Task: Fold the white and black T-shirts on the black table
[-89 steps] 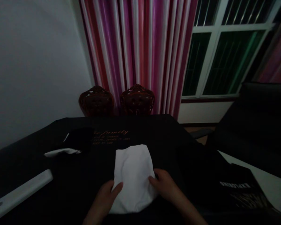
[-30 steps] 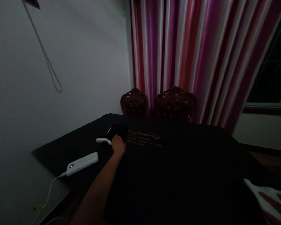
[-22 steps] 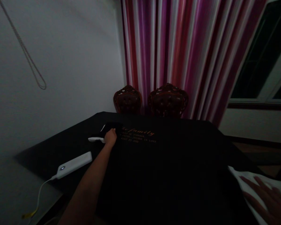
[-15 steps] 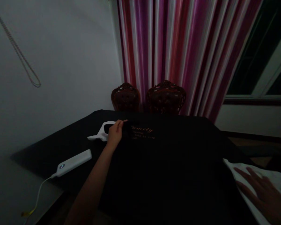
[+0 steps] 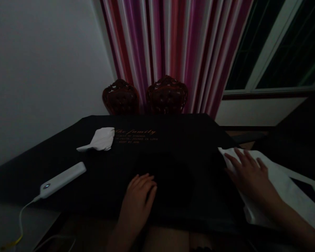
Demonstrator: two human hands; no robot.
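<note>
One dark cloth [image 5: 170,180], barely distinguishable from the black table [image 5: 63,148], appears to lie beneath and just ahead of the left hand [image 5: 139,196]. That hand is palm down, its fingers close together and slightly curved, the thumb a little apart; it is too dim to tell whether it pinches any fabric. With black on black, finding edges by fingertip rather than by eye seems safer, and a flat palm drawn slowly outward should ease out creases without bunching them.

The right hand [image 5: 249,171] rests with fingers spread on a white cloth [image 5: 283,183] at the right; light, even pressure would suit there, since a hard push could ruck the fabric. To the left lies a white device [image 5: 63,180]; sweeping strokes are best stopped short of it. Farther away, a small white bundle [image 5: 102,138] sits just beside the gold lettering [image 5: 136,132], well apart from both hands.
</note>
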